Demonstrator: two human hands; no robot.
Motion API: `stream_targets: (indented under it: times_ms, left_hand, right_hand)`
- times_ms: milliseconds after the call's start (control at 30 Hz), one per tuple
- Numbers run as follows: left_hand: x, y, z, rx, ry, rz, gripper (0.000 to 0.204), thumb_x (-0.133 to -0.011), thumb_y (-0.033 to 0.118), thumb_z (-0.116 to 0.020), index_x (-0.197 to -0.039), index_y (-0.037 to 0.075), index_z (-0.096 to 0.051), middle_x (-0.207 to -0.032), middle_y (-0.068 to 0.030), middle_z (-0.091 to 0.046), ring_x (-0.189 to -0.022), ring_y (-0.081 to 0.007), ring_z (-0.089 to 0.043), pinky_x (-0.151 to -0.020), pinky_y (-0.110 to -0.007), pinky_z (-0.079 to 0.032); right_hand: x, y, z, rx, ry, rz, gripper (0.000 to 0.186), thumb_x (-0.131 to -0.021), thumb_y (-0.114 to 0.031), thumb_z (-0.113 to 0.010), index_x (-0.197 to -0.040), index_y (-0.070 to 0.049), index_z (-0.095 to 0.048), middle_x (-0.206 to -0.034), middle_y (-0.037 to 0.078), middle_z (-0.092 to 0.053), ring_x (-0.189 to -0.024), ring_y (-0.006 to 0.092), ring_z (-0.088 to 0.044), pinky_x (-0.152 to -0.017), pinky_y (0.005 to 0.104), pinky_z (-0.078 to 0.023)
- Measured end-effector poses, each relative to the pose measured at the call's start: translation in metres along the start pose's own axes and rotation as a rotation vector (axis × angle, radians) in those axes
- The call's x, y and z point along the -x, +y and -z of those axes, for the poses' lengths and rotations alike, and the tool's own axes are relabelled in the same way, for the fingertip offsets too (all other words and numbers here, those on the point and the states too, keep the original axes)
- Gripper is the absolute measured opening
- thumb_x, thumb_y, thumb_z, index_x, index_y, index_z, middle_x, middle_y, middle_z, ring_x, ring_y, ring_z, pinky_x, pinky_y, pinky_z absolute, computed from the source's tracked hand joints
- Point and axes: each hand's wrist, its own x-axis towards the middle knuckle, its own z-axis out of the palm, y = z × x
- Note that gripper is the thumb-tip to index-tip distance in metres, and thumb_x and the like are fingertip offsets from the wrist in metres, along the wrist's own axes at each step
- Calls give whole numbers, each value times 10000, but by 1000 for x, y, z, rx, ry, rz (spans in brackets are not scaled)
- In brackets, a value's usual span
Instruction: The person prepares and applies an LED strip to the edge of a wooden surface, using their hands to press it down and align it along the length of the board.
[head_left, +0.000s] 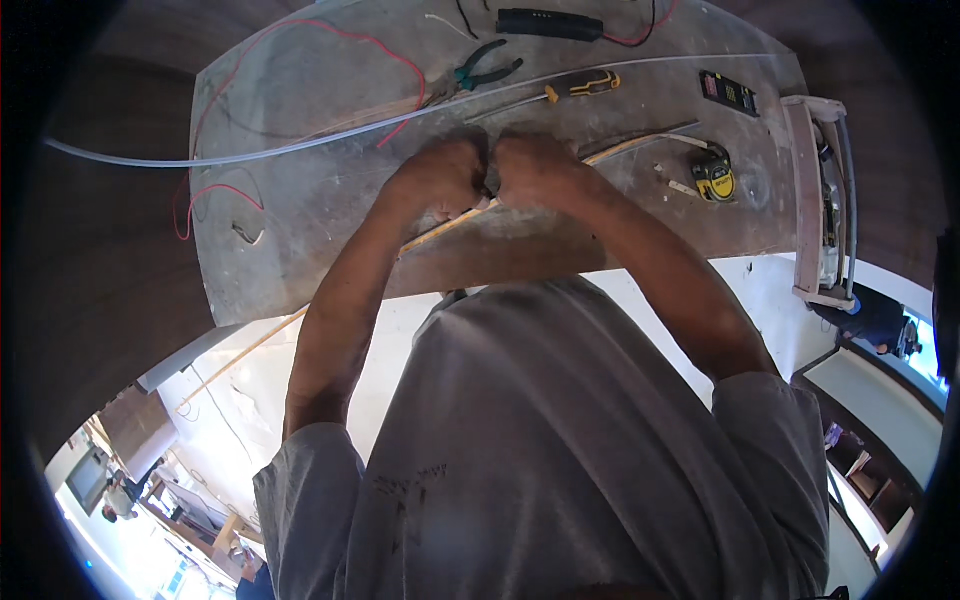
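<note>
My left hand [440, 180] and my right hand [545, 172] are both closed and close together over the worktable. Something dark shows in the narrow gap between them, but what the fingers grip is hidden. A long yellow-orange measuring tape blade [445, 232] passes under or along both hands. Leftward it slants past the table's front edge; on the right it bends toward a yellow and black tape measure [714, 180]. Beside the blade, a thin grey rod [682, 127] sticks out past my right hand. Which hand touches the blade, I cannot tell.
Beyond my hands lie a yellow-black screwdriver [585, 85], green-handled pliers [488, 68] and a long translucent tube [330, 137]. Red wire [350, 36] loops at the left. A black tool [550, 24] lies at the back, a small black packet [729, 93] at right, near a wooden rack [803, 200].
</note>
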Motion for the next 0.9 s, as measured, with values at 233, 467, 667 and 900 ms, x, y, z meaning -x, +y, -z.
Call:
stream_targets:
  times_ms: [233,467,667,900]
  left_hand:
    - [-2,18,-12,-442,150,-20,253,-790,122,-672,-965,-27,-780,-985,-274,-759,-951,-450,-747,-829,-531,-594]
    - [7,18,-11,-357,172,62,297,-817,78,-692,-1099,54,-784,-1137,-255,-753,-1126,-434,-718,-935,-528,-582]
    - [13,-1,-52,-25,559,-179,361,-816,50,-696,-1173,93,-733,-1173,-236,-739,-1066,-454,-712,-915,-540,-567]
    - [-4,-1,-136,-220,1266,-423,357,-784,33,-717,-1135,84,-748,-1204,-141,-671,-1061,-383,-645,-851,-522,-530]
  right_hand:
    - [-4,46,-14,-114,90,217,384,-749,-215,-794,-1045,27,-765,-1074,273,-740,-1016,443,-727,-909,522,-581]
    - [5,20,5,9,14,160,290,-740,-166,-773,-961,21,-782,-1000,252,-757,-1001,446,-736,-884,516,-593]
    - [8,26,12,-15,65,87,265,-741,-148,-741,-934,26,-792,-993,263,-759,-1001,418,-750,-891,502,-602]
    - [8,34,10,-13,20,183,279,-787,-139,-710,-1004,14,-798,-1044,245,-775,-1029,405,-760,-892,493,-602]
